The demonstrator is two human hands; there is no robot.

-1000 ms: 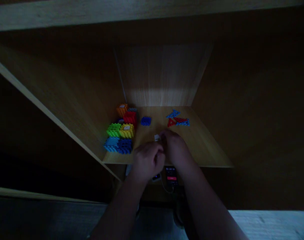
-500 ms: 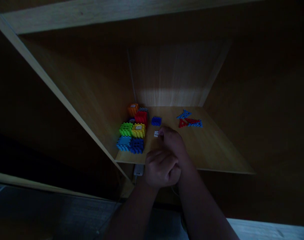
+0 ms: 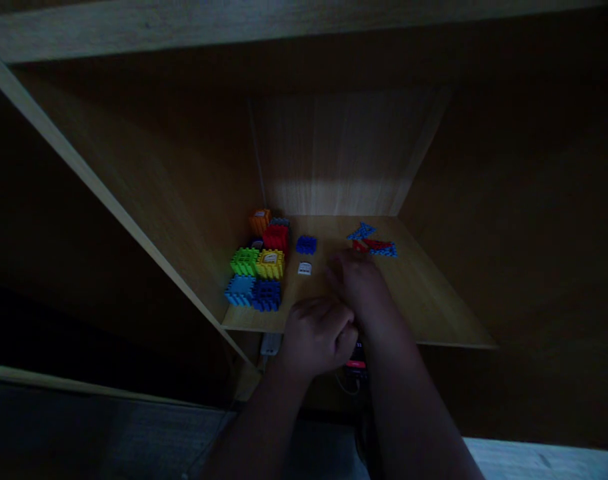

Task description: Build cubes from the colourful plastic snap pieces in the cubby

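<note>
My left hand (image 3: 320,337) is closed in a fist over the shelf's front edge, close beside my right wrist. What the fist holds, if anything, is hidden. My right hand (image 3: 360,280) is over the middle of the shelf, its fingers slightly apart and nothing visible in them. A small white piece (image 3: 305,269) with dark marks lies left of its fingertips. Behind that piece sits a dark blue notched block (image 3: 307,245). Just beyond the right hand are red triangle pieces (image 3: 379,245) and a blue triangle piece (image 3: 362,231).
Notched plastic cubes stand at the shelf's left: a yellow cube (image 3: 271,264), green cube (image 3: 245,261), red cube (image 3: 276,237), orange cube (image 3: 260,221), light blue cube (image 3: 241,291) and dark blue cube (image 3: 267,295). Under the wooden shelf (image 3: 434,313) are a white power strip (image 3: 271,344) and a cable.
My right hand has moved right, away from the white piece, which stays on the shelf and now shows fully. My left fist keeps its shape. The view has shifted slightly.
</note>
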